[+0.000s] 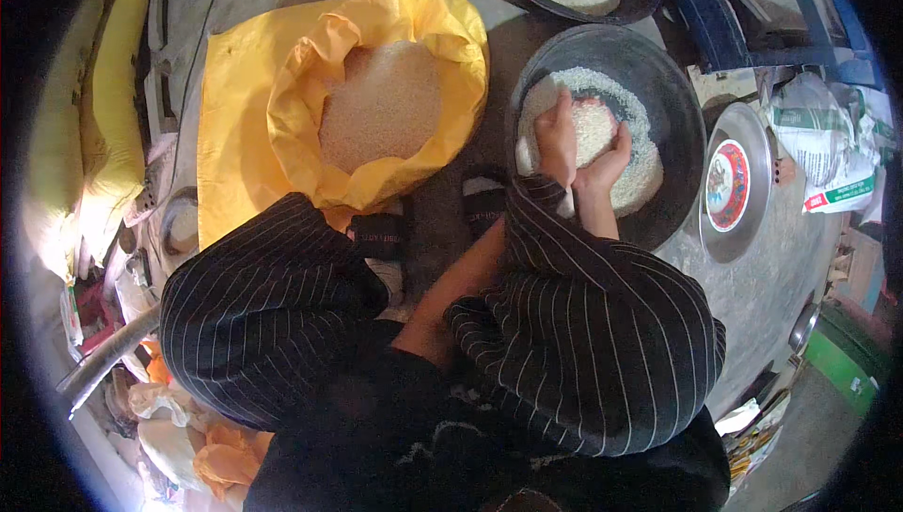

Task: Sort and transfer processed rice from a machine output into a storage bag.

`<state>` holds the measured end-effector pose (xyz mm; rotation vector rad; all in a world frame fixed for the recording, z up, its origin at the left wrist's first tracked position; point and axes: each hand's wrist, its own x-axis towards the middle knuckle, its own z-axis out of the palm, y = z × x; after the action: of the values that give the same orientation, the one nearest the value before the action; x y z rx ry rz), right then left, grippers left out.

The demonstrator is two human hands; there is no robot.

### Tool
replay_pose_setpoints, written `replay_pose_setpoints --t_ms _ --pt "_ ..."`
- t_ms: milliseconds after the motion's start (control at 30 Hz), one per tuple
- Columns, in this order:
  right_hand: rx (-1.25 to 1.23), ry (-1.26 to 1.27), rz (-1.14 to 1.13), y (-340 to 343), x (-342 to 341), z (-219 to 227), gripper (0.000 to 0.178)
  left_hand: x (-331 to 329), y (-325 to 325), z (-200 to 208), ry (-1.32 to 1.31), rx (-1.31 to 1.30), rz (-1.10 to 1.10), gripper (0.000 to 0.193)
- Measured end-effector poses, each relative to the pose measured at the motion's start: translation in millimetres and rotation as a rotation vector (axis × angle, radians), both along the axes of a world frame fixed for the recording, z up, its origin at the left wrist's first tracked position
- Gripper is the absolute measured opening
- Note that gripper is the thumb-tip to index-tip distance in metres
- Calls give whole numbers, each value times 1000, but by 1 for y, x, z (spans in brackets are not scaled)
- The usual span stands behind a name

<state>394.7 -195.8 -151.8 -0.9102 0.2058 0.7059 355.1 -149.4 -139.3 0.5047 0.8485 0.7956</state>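
Note:
My left hand [557, 139] and my right hand [605, 172] are cupped together around a heap of white rice [593, 132], held over a wide black basin [682, 155]. More rice [641, 178] is spread across the bottom of the basin, under and around my hands. To the left of the basin stands a yellow woven sack [235, 126] with its mouth rolled down. Light brown grain [381, 103] fills its opening, and neither hand touches the sack.
Beyond the basin, another dark basin [635, 4] holds white rice. A round metal tray [738, 239] with a printed centre lies at the right, near a white and green bag [828, 141]. Full yellow sacks [118, 108] stand along the left. My sandals [381, 235] are between sack and basin.

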Motion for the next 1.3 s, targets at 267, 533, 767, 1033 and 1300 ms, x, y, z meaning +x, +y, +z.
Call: replay_pose_setpoints --t_ms 267,533,767,1033,1300 --pt "53 -130 -61 19 3 78 34 7 14 71 -227 2 44 42" --pt "207 -120 245 84 -45 97 41 -44 77 80 -475 -119 256 41" --pt "-480 -791 350 170 -122 44 38 -137 150 18 -157 62 523 39" --pt "-248 -1235 559 158 -105 24 25 -259 163 -45 1292 85 174 50" --pt "-1253 -1180 -21 -45 96 -41 63 -179 154 -26 1368 610 246 39"
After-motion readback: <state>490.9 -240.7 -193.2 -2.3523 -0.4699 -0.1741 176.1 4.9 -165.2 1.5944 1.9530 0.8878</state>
